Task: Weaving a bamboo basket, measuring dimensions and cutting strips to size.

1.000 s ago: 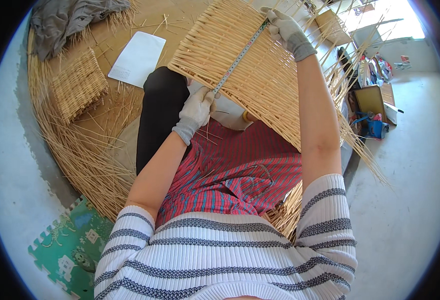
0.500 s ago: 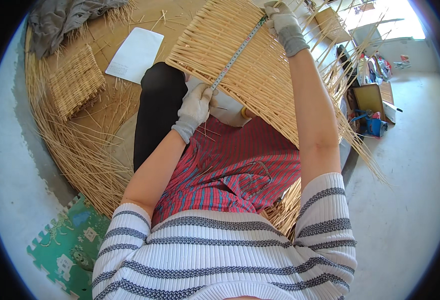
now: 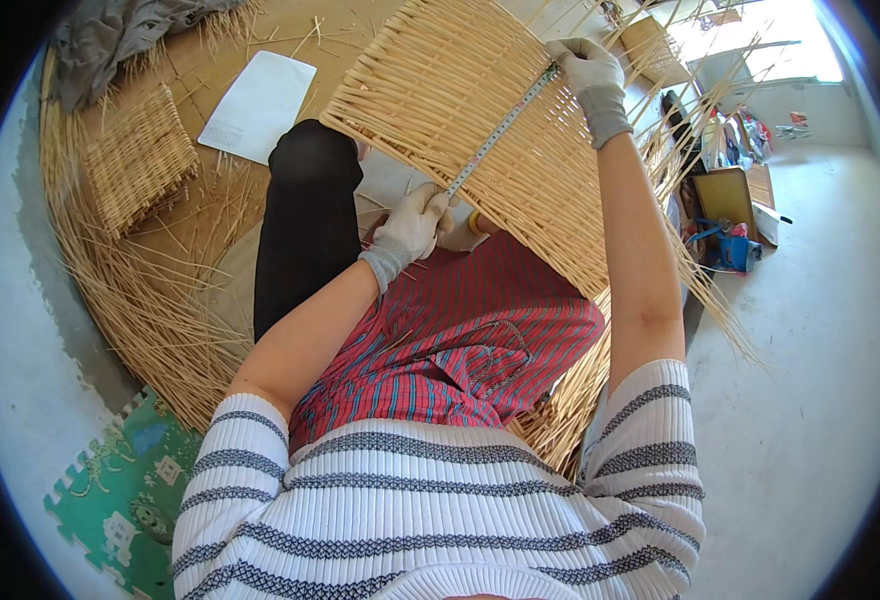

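A woven wicker panel [image 3: 460, 85] of pale rods lies tilted above my lap, loose rod ends sticking out along its far right side. Stretched across its weave is a tape measure [image 3: 501, 131]. My left hand [image 3: 412, 226], in a whitish work glove, pinches the tape's near end at the panel's lower left edge. At the upper right edge my gloved right hand [image 3: 588, 72] closes on the tape's other end; its fingertips are partly hidden. A red striped cloth [image 3: 460, 320] covers my lap below the panel.
Left of my knee are a white sheet [image 3: 257, 105] and a smaller woven piece [image 3: 142, 160] on brown board. A long bundle of loose rods [image 3: 145, 310] curves along the left wall. A green foam mat [image 3: 125, 495] lies lower left. Right: a blue object [image 3: 735, 250] among clutter.
My left hand has moved slightly right and down along the panel's lower edge, and my right hand slightly right and down at its far edge. The tape across the weave has shifted right with them.
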A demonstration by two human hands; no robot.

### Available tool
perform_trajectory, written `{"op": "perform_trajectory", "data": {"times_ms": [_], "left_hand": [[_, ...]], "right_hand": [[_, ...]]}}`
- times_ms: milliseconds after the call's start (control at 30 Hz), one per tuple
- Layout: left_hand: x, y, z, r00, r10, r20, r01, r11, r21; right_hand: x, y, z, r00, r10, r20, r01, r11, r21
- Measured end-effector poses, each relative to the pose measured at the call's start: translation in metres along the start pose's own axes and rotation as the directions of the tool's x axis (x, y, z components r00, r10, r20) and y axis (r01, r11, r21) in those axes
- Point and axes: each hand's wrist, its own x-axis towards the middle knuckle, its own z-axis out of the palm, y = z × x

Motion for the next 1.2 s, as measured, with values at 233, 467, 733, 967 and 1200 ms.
{"op": "perform_trajectory", "data": {"times_ms": [233, 467, 733, 967, 1200], "left_hand": [[0.003, -0.005, 0.003, 1.000, 0.026, 0.006, -0.026, 1.000, -0.018], [0.001, -0.007, 0.010, 0.997, 0.068, -0.037, -0.072, 0.992, -0.104], [-0.005, 0.006, 0.012, 0.998, 0.039, -0.058, -0.042, 0.998, -0.053], [0.000, -0.006, 0.018, 0.990, 0.078, -0.116, -0.075, 0.997, 0.034], [-0.006, -0.006, 0.027, 0.987, 0.074, -0.141, -0.071, 0.997, 0.032]], "right_hand": [[0.011, 0.020, 0.005, 0.986, 0.094, 0.135, -0.139, 0.914, 0.380], [0.010, 0.022, 0.005, 0.988, -0.002, 0.153, -0.055, 0.927, 0.372], [0.033, 0.031, 0.008, 0.998, 0.030, 0.056, -0.034, 0.996, 0.083], [0.042, 0.055, 0.017, 0.989, -0.007, 0.144, -0.023, 0.978, 0.207], [-0.005, 0.013, -0.007, 0.999, -0.040, -0.007, 0.040, 0.998, 0.056]]}}
